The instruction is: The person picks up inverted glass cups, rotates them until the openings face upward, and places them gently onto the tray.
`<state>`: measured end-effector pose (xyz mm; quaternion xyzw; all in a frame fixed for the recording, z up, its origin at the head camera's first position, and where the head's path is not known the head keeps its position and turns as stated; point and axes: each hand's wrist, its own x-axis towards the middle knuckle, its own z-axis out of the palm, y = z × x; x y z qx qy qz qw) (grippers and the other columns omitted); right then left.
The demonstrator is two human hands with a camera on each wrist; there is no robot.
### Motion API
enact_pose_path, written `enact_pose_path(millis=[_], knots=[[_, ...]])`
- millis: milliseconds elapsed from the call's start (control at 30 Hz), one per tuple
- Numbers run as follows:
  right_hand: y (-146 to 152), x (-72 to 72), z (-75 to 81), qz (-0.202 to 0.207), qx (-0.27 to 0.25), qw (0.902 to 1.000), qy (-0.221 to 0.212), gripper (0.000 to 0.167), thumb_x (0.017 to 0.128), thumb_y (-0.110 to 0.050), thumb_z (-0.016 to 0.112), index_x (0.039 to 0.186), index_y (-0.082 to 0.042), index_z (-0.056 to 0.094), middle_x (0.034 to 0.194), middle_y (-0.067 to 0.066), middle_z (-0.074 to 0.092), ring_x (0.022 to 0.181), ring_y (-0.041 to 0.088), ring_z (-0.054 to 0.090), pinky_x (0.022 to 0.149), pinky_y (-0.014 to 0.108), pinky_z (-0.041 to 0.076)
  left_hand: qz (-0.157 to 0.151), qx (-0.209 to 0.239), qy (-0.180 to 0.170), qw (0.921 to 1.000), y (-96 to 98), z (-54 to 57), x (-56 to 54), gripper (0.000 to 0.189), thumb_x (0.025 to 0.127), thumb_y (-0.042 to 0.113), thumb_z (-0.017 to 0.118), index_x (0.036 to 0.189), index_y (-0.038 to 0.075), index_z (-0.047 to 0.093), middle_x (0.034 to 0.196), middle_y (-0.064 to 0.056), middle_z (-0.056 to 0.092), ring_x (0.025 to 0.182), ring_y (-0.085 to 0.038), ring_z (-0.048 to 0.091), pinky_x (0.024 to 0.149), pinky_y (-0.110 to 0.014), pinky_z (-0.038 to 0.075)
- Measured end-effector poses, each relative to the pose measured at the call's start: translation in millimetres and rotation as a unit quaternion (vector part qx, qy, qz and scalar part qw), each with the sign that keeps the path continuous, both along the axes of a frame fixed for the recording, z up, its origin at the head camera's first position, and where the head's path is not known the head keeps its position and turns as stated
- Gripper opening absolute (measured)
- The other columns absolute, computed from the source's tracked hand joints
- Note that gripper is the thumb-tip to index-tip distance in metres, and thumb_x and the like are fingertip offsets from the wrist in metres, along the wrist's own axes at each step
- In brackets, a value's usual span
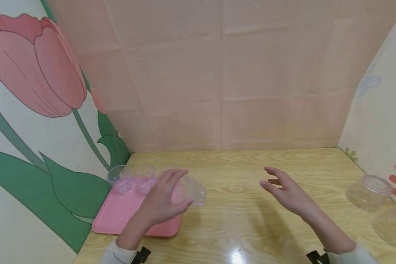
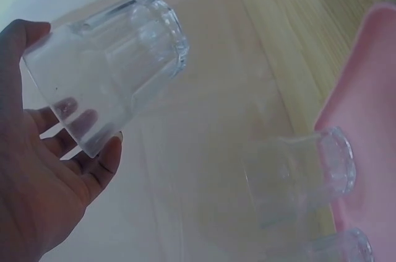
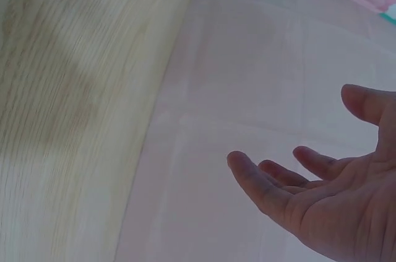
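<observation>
My left hand point(image 1: 163, 200) grips a clear drinking glass point(image 2: 108, 67) near its rim, thumb on one side and fingers on the other. In the head view this glass lies tilted in the air over the right edge of a pink tray point(image 1: 118, 216), its thick base pointing right. Clear glasses point(image 1: 123, 185) stand upright at the tray's far end, and two of them also show in the left wrist view. My right hand point(image 1: 288, 194) hovers over the table with nothing in it, its fingers loosely bent and thumb apart, as the right wrist view shows too.
Two more clear glasses, one farther back point(image 1: 367, 194) and one nearer point(image 1: 391, 227), stand upside down at the table's right side. A pinkish sheet point(image 1: 217, 80) hangs behind the wood-grain table point(image 1: 224, 183). A flower-painted wall point(image 1: 29, 132) borders the left.
</observation>
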<state>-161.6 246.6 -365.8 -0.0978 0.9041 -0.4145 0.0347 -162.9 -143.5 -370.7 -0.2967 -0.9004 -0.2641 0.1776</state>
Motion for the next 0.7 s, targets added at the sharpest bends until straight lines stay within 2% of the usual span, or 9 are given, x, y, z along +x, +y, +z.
enact_pose_path(millis=[333, 567, 700], knots=[[17.1, -0.5, -3.3, -0.005, 0.070, 0.9942, 0.081, 0.070, 0.104, -0.039, 0.055, 0.152, 0.007, 0.033, 0.147, 0.038, 0.037, 0.126, 0.058, 0.045, 0.094, 0.067, 0.048, 0.036, -0.013, -0.006, 0.9992, -18.7, -0.4, 3.6, 0.078, 0.079, 0.045, 0.082, 0.147, 0.025, 0.049, 0.142, 0.002, 0.053, 0.130, -0.021, 0.052, 0.098, -0.049, 0.053], [35.4, -0.9, -7.6, -0.039, 0.149, 0.9839, 0.090, 0.075, 0.103, -0.048, 0.054, 0.152, 0.005, 0.033, 0.148, 0.038, 0.033, 0.125, 0.061, 0.042, 0.092, 0.076, 0.039, 0.065, -0.023, -0.014, 0.9975, -33.0, -1.8, 6.8, 0.075, 0.080, 0.047, 0.080, 0.146, 0.025, 0.050, 0.141, 0.001, 0.054, 0.128, -0.024, 0.055, 0.097, -0.052, 0.052], [46.7, -2.6, -9.8, -0.050, 0.167, 0.9798, 0.098, 0.075, 0.103, -0.047, 0.055, 0.150, 0.007, 0.034, 0.147, 0.040, 0.033, 0.125, 0.062, 0.039, 0.092, 0.076, 0.037, 0.078, -0.034, -0.020, 0.9961, -40.7, -2.6, 7.0, 0.074, 0.081, 0.048, 0.079, 0.145, 0.025, 0.051, 0.141, 0.001, 0.054, 0.129, -0.023, 0.053, 0.100, -0.051, 0.051]])
